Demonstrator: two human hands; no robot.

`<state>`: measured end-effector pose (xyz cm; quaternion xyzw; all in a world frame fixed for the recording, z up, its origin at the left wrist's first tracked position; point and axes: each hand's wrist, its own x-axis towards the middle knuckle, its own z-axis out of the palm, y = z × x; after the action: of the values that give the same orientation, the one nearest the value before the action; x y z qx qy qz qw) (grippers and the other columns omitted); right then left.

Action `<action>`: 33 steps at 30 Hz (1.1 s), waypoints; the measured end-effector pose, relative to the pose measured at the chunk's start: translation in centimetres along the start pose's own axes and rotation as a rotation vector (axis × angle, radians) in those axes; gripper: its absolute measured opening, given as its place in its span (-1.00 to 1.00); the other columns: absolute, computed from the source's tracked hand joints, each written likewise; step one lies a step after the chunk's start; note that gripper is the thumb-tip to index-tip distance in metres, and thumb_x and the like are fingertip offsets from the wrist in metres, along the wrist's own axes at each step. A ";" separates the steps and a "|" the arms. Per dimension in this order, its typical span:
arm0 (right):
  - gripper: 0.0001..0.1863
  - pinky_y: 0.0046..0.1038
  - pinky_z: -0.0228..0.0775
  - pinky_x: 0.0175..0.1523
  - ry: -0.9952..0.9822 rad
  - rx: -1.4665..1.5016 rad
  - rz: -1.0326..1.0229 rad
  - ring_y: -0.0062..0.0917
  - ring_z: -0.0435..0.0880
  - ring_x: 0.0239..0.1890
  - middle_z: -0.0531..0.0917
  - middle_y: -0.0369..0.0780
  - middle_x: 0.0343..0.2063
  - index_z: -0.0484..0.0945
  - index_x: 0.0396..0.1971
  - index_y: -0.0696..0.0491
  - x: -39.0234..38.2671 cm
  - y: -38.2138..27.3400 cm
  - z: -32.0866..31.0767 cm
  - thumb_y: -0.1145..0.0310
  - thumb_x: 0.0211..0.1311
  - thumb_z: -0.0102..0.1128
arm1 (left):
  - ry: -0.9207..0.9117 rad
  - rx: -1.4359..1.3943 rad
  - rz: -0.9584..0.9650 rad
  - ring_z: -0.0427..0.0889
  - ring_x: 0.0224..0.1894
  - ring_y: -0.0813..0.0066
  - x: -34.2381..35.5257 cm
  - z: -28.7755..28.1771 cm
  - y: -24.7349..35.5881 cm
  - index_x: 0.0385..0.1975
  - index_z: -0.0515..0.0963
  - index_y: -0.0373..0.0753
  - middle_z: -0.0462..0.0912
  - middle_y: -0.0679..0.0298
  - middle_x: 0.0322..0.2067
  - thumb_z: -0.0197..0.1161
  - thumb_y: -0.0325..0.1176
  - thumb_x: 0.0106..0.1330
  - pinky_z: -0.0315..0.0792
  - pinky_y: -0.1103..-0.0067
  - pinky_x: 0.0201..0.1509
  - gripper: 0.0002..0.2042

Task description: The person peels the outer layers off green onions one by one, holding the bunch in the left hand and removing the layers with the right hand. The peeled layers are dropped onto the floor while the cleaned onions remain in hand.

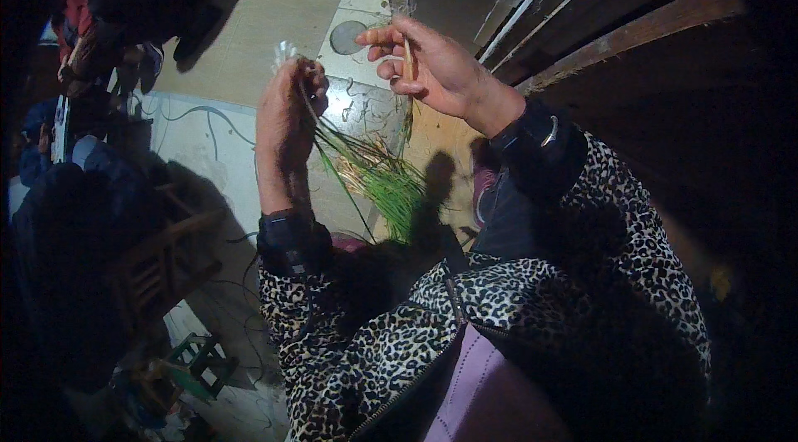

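My left hand [287, 113] is closed around a small bunch of thin green stalks [328, 143]. Their white ends [285, 53] stick out above the fingers, and the green ends hang down to the right. My right hand [436, 68] is held to the right of it and a little higher, apart from the bunch. Its fingers are curled, with a thin tan strip [408, 59] lying against them; what the strip is cannot be made out. Below both hands, a heap of green stalks [395, 197] lies on the floor with dry, straw-coloured leaves [362, 172] beside it.
A grey round disc [347, 37] lies on the floor beyond the hands. Wooden boards [640, 34] lean at the upper right. To the left are a wooden chair [170, 263], a green stool [199, 367] and other people [91, 34] in shadow. Cables [212, 113] run along the floor.
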<state>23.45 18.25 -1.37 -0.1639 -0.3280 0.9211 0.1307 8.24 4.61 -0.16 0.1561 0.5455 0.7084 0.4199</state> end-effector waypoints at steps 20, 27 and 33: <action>-0.50 -0.58 0.34 0.02 0.026 -0.224 -0.066 -0.63 0.45 0.00 0.51 -0.28 -0.03 0.39 0.16 0.08 0.0 1.8 0.7 0.05 0.41 -0.11 | -0.158 0.557 0.061 0.50 -0.44 0.71 -0.9 3.5 -2.2 -0.37 0.61 -0.34 0.63 0.36 -0.49 0.33 -0.32 0.15 0.38 0.67 -0.36 -0.80; -0.74 -0.51 0.32 -0.41 0.251 -0.904 -0.369 -0.65 0.46 -0.58 0.55 -0.28 -0.68 0.57 -0.54 0.19 0.7 0.9 -0.1 0.27 0.09 0.28 | -0.133 0.612 0.060 0.43 -0.48 0.74 -0.3 2.1 -1.5 -0.41 0.61 -0.36 0.58 0.41 -0.55 0.32 -0.32 0.16 0.33 0.68 -0.43 -0.81; -0.76 -0.42 0.33 -0.40 0.156 -1.180 -0.425 -0.53 0.47 -0.59 0.55 -0.13 -0.64 0.56 -0.49 0.18 0.7 0.5 -0.6 0.27 0.08 0.24 | -0.217 0.717 0.127 0.42 -0.47 0.73 -0.5 1.8 -1.2 -0.41 0.60 -0.38 0.57 0.38 -0.57 0.30 -0.41 0.16 0.38 0.64 -0.40 -0.85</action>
<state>22.97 18.46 -2.24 -0.2064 -0.7956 0.5244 0.2222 10.22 5.45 -0.49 0.4006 0.7004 0.4766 0.3490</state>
